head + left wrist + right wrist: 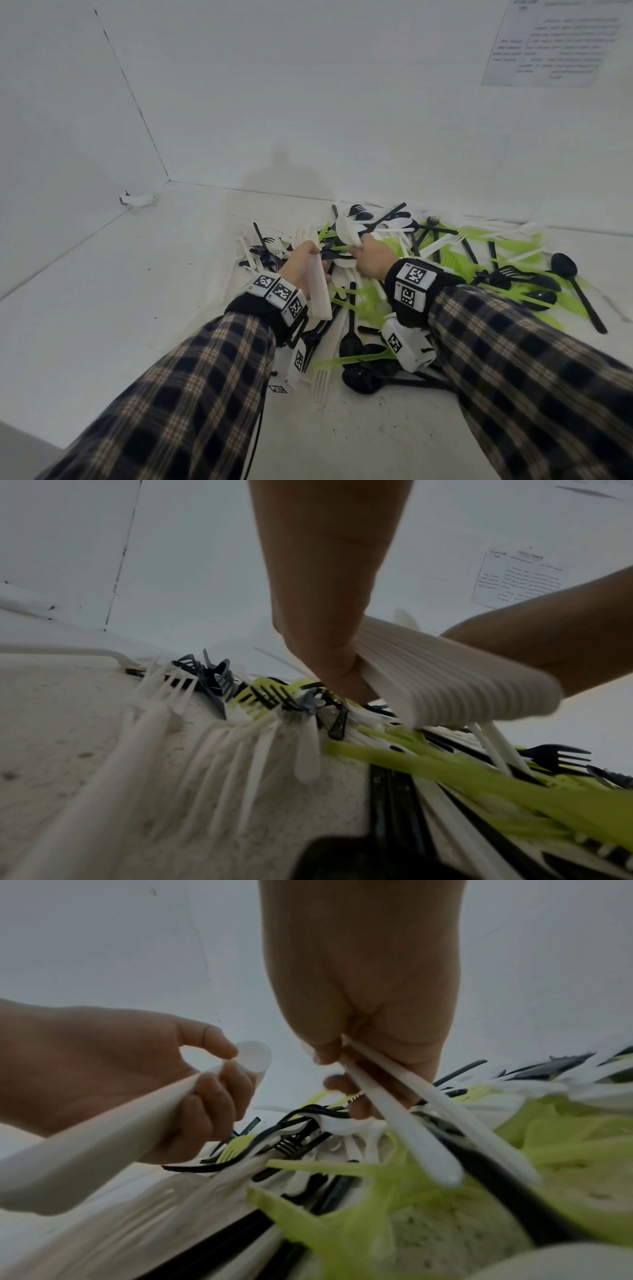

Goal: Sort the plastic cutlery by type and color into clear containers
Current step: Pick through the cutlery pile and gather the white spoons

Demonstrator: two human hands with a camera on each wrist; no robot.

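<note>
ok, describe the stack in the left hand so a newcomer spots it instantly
Start at the cutlery pile on the white surface, near the back wall. At its left edge the left hand grips a stack of white pieces by their nested handles, raised off the pile. Unlike the loose black, green and white cutlery scattered below, it is one tidy all-white bundle.

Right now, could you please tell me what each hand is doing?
Left hand: holding a stack of white cutlery.
Right hand: holding white spoons by their handles.

Wall sheet (pixel 517 578): header fragment "TRACE" legible; remaining print too blurred.
</note>
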